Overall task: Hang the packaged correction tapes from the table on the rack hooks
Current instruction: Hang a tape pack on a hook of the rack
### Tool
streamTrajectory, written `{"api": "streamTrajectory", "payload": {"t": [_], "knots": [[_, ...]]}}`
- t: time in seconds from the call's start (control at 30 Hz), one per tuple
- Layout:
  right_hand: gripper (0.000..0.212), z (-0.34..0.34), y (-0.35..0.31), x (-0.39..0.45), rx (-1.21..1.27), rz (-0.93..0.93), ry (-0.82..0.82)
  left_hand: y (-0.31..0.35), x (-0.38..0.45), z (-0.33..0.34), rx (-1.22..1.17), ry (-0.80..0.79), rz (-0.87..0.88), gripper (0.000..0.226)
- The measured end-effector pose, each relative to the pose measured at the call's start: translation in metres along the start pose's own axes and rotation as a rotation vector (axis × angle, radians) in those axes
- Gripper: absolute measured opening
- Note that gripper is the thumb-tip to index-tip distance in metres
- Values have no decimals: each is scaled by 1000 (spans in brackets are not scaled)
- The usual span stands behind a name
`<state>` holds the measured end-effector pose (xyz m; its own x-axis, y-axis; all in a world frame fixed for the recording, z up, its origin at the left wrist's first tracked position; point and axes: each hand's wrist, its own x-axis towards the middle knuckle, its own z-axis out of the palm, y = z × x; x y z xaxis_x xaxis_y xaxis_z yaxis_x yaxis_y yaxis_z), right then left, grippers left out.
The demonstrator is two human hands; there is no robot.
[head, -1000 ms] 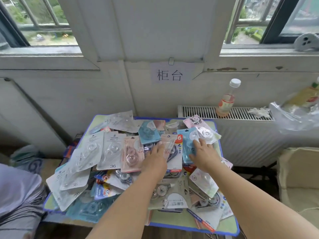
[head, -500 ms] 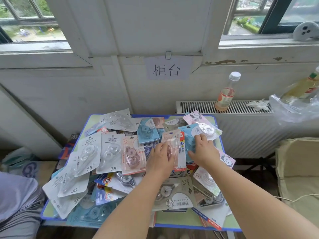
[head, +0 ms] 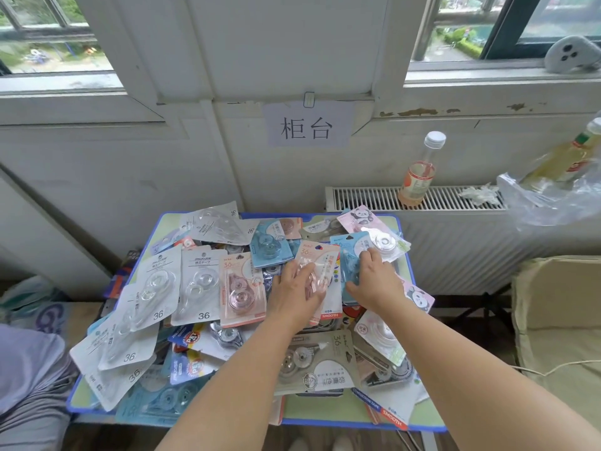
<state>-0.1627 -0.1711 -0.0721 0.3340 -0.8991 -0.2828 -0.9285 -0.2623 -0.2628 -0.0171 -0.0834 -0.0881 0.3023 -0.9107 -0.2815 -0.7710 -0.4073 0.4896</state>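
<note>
A small blue-rimmed table (head: pixel 312 410) is heaped with several packaged correction tapes, among them white "36" cards (head: pixel 198 281) and a grey pack (head: pixel 320 362). My left hand (head: pixel 294 292) holds a pink-carded correction tape pack (head: pixel 320 260) at the middle of the pile, its top edge tilted up. My right hand (head: pixel 374 281) lies just to the right with its fingers curled on a blue correction tape pack (head: pixel 349 255). No rack or hooks are in view.
A wall with a paper sign (head: pixel 307 125) stands behind the table. To the right, a radiator (head: pixel 455 198) carries a bottle (head: pixel 419 177) and a plastic bag (head: pixel 549 203). A cushioned seat (head: pixel 559 320) is at far right, grey fabric (head: pixel 29 369) at left.
Both hands reached a little farther into the pile. My left hand closed on the pink pack and tipped it up; my right hand's fingers curled on the blue pack.
</note>
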Motion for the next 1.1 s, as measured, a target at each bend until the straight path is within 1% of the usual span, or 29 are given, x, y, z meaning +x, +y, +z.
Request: {"api": "streamTrajectory", "payload": {"t": [0.23,0.4,0.6,0.73,0.87,0.97,1.1], "knots": [[61,-18,-1,-5,-66,-4,56,8,0,-7,-27,116,-35,54],[60,-32,2,-15,-96,64,105,17,2,-14,-28,130,25,56],[57,-37,-5,-41,-6,208,180,19,4,-29,21,94,167,59],[57,-35,-10,-63,43,321,249,22,1,-38,39,91,280,55],[61,-24,-11,-100,76,458,305,23,-10,-38,84,45,403,52],[60,-15,-5,-132,87,553,337,28,-24,-32,85,4,494,50],[60,-6,10,-182,103,680,344,43,-51,-19,96,-44,626,51]]}}
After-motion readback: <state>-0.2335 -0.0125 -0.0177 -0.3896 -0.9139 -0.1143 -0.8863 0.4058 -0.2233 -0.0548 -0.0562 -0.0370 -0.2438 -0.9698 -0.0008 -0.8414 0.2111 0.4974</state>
